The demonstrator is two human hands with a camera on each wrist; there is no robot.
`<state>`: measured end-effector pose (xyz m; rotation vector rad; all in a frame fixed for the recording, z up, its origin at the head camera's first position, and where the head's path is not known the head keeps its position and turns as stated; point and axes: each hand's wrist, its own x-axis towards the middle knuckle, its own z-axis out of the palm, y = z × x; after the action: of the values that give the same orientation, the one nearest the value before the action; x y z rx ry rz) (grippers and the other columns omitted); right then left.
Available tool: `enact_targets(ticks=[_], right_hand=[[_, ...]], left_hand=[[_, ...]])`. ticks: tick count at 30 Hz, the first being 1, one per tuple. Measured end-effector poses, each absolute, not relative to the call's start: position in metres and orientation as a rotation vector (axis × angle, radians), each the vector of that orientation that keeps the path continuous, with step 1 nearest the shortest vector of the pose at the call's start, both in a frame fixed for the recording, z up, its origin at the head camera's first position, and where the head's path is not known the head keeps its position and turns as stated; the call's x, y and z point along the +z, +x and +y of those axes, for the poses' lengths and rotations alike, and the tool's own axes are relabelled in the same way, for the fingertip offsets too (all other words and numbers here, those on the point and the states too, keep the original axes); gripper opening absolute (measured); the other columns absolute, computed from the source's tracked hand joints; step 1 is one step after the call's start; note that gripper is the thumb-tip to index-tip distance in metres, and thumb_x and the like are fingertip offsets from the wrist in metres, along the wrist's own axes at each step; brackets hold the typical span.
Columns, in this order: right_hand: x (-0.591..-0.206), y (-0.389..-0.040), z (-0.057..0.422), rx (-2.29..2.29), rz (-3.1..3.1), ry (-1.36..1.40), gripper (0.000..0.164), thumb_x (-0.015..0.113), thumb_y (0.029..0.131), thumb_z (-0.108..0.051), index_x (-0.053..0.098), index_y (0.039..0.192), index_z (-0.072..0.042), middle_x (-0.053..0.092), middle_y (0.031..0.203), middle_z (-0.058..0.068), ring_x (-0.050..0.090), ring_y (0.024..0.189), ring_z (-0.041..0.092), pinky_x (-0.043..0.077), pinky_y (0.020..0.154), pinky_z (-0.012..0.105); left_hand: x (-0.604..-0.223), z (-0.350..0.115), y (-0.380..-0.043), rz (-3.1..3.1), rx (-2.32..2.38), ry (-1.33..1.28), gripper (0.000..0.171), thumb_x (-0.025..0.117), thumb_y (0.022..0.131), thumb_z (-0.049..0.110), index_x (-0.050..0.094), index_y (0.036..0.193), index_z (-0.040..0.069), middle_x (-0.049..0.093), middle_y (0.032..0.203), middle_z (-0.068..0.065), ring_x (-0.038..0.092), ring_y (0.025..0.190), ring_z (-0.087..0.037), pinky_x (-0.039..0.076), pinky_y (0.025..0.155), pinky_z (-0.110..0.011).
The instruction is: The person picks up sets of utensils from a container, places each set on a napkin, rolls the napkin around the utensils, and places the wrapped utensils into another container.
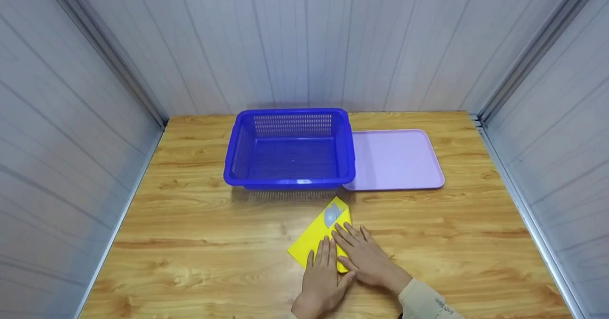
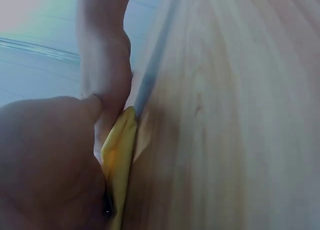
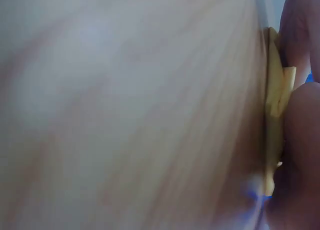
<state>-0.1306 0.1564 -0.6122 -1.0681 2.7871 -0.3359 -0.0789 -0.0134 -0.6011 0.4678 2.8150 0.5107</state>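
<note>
A folded yellow napkin point(image 1: 308, 241) lies on the wooden table, wrapped around clear plastic cutlery whose spoon head point(image 1: 330, 216) peeks out near its upper corner. My left hand point(image 1: 324, 277) rests on the lower part of the napkin with its fingers straight. From the right, my right hand point(image 1: 365, 256) presses the folded flap, fingers extended side by side. The two hands meet near the bottom corner. In the left wrist view the napkin's edge point(image 2: 121, 157) shows as a thin layered fold under the palm. The cutlery's handles are hidden.
A blue plastic basket point(image 1: 290, 184) stands behind the napkin. Its right side overlaps a pink tray point(image 1: 395, 159) in the head view. Pale panel walls point(image 1: 304, 43) enclose the table point(image 1: 190, 243) at the back and both sides.
</note>
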Motion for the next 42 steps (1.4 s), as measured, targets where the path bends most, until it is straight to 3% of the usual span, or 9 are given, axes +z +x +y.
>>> enact_targets(ticks=[7, 13, 21, 25, 31, 39, 42], right_hand=[[-0.619, -0.131, 0.153, -0.411, 2.808, -0.994, 0.064, 0.026, 0.104, -0.049, 0.021, 0.155, -0.011, 0.011, 0.162, 0.007, 0.008, 0.147, 0.027, 0.009, 0.112, 0.059], [-0.624, -0.133, 0.154, -0.453, 2.823, -0.963, 0.066, 0.028, 0.103, -0.050, 0.020, 0.155, -0.010, 0.011, 0.162, 0.007, 0.009, 0.147, 0.028, 0.009, 0.112, 0.060], [-0.619, -0.131, 0.150, -0.369, 2.861, -1.063, 0.056, 0.036, 0.104, -0.043, 0.032, 0.153, -0.018, 0.019, 0.160, 0.007, 0.015, 0.145, 0.033, 0.015, 0.108, 0.065], [-0.614, -0.126, 0.147, -0.322, 2.833, -1.154, 0.051, 0.039, 0.104, -0.037, 0.039, 0.150, -0.015, 0.025, 0.158, 0.005, 0.020, 0.144, 0.030, 0.018, 0.108, 0.063], [-0.614, -0.126, 0.147, -0.332, 2.827, -1.126, 0.052, 0.038, 0.104, -0.035, 0.036, 0.151, -0.013, 0.023, 0.159, 0.002, 0.018, 0.145, 0.027, 0.018, 0.109, 0.062], [-0.613, -0.131, 0.147, -0.329, 2.822, -1.144, 0.052, 0.038, 0.104, -0.036, 0.035, 0.151, -0.014, 0.022, 0.159, 0.002, 0.018, 0.145, 0.028, 0.017, 0.109, 0.062], [-0.610, -0.132, 0.146, -0.277, 2.871, -1.179, 0.051, 0.045, 0.102, -0.034, 0.042, 0.148, -0.013, 0.030, 0.156, 0.004, 0.024, 0.143, 0.029, 0.019, 0.110, 0.060]], left_hand=[[-0.603, -0.018, -0.079, 2.828, 0.472, 0.398, 0.060, 0.040, 0.103, 0.041, 0.030, 0.152, 0.006, 0.029, 0.156, -0.010, 0.026, 0.143, -0.025, 0.026, 0.111, -0.051], [-0.603, -0.019, -0.081, 2.825, 0.530, 0.365, 0.063, 0.058, 0.097, 0.036, 0.036, 0.149, 0.008, 0.037, 0.152, -0.009, 0.034, 0.139, -0.024, 0.032, 0.108, -0.050], [-0.600, -0.020, -0.083, 2.859, 0.527, 0.393, 0.059, 0.061, 0.095, 0.036, 0.040, 0.141, 0.006, 0.043, 0.147, -0.014, 0.039, 0.136, -0.027, 0.036, 0.104, -0.051], [-0.600, -0.017, -0.083, 2.858, 0.494, 0.379, 0.064, 0.060, 0.095, 0.040, 0.037, 0.145, 0.006, 0.044, 0.146, -0.013, 0.039, 0.136, -0.026, 0.036, 0.104, -0.051], [-0.599, -0.015, -0.087, 2.832, 0.491, 0.348, 0.067, 0.057, 0.097, 0.041, 0.032, 0.150, 0.008, 0.039, 0.151, -0.010, 0.036, 0.138, -0.025, 0.034, 0.106, -0.051], [-0.597, -0.014, -0.091, 2.879, 0.456, 0.359, 0.056, 0.057, 0.098, 0.033, 0.040, 0.144, 0.007, 0.044, 0.147, -0.010, 0.041, 0.135, -0.025, 0.037, 0.104, -0.051], [-0.598, -0.014, -0.092, 2.919, 0.444, 0.382, 0.051, 0.058, 0.098, 0.032, 0.044, 0.139, 0.007, 0.047, 0.145, -0.009, 0.043, 0.133, -0.025, 0.040, 0.102, -0.051]])
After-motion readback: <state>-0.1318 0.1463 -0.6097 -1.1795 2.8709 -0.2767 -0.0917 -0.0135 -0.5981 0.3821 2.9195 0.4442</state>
